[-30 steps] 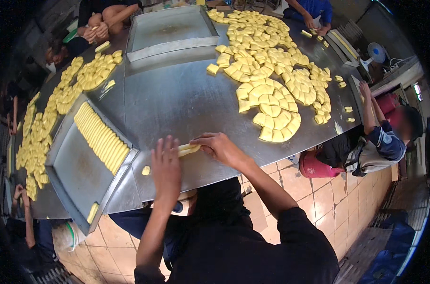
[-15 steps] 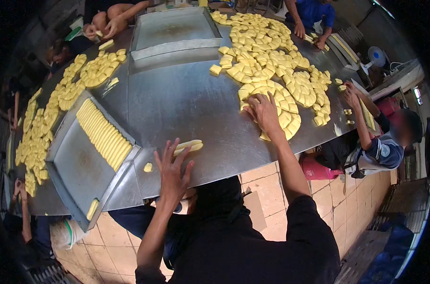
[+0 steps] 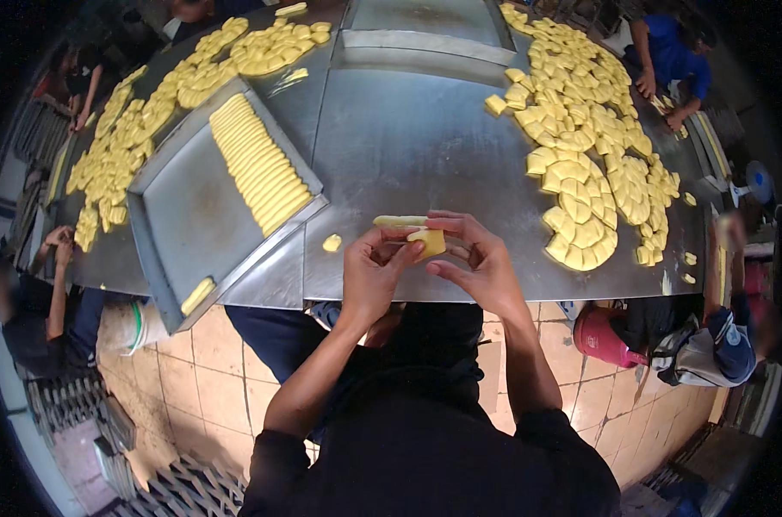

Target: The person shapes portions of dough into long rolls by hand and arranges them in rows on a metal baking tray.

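Observation:
Pinched between the thumb and fingers of my left hand [image 3: 375, 274] is a flat, squarish piece of yellow dough [image 3: 430, 245], held just above the table's near edge. My right hand [image 3: 481, 265] curls its fingers against the far side of that piece, while its thumb stands a little apart below. Behind my fingers a dough roll [image 3: 393, 221] shows, partly hidden by them. To the left of my hands lies a small dough lump [image 3: 332, 243]. A metal tray [image 3: 180, 211] further left carries a row of dough rolls [image 3: 257, 159] set side by side, plus a single roll [image 3: 198, 295] in its near corner.
Cut dough pieces [image 3: 580, 194] cover the right of the metal table [image 3: 408, 138], with another pile [image 3: 124, 155] at the left. A second tray [image 3: 425, 41] stands at the far edge. Other people work around the table. A pink container [image 3: 599, 336] stands right of me.
My right hand has come from the right-hand pile to the middle, bringing a dough piece. My left hand has moved right to meet it and grips the piece. The view has shifted.

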Action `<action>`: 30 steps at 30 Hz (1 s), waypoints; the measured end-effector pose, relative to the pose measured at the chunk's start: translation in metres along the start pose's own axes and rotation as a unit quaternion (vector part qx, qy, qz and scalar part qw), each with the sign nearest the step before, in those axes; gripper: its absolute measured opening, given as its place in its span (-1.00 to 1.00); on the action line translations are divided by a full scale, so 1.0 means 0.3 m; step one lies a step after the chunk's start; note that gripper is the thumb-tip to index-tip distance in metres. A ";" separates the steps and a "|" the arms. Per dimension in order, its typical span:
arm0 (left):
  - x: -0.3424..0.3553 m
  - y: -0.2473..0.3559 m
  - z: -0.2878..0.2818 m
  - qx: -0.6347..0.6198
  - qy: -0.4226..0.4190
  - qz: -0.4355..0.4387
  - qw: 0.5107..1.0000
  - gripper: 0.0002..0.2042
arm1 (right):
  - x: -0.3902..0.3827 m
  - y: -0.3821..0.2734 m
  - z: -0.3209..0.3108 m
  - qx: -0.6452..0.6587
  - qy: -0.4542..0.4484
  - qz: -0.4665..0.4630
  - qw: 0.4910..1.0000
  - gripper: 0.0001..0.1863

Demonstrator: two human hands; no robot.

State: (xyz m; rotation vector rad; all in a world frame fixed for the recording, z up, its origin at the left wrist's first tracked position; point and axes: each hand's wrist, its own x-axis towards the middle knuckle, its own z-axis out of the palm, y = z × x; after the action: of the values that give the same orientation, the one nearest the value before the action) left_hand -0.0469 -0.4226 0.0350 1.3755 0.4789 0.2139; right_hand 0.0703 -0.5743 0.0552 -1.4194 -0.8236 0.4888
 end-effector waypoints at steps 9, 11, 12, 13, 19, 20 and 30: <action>-0.036 -0.002 0.031 -0.080 0.009 0.087 0.993 -0.65 | -0.016 -0.026 0.035 0.064 0.005 0.127 0.990 -0.72; -0.041 -0.028 0.001 -0.068 -0.044 0.051 0.995 -0.65 | -0.026 -0.025 0.037 -0.089 0.023 0.115 0.989 -0.78; -0.041 -0.033 -0.015 -0.068 -0.044 0.050 0.996 -0.65 | -0.031 -0.009 0.032 -0.088 0.022 0.115 0.989 -0.78; -0.038 -0.035 -0.030 -0.105 -0.040 0.017 0.994 -0.66 | -0.040 0.021 0.021 -0.075 0.039 0.110 0.990 -0.79; -0.048 0.014 -0.034 -0.207 -0.040 -0.029 0.977 -0.73 | -0.062 0.084 0.028 0.046 0.055 0.138 0.988 -0.77; -0.053 0.024 -0.032 -0.138 -0.034 -0.009 0.990 -0.76 | -0.068 0.086 0.036 0.026 0.050 0.138 0.989 -0.78; -0.052 -0.058 -0.142 0.439 0.154 0.260 0.846 -0.78 | -0.075 0.105 0.061 -0.319 0.001 0.024 0.947 -0.82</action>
State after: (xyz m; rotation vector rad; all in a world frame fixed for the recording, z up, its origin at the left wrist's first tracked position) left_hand -0.0820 -0.3946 0.0161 2.3922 0.4757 0.7355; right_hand 0.0475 -0.5749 0.0187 -2.0371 -0.9980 0.2592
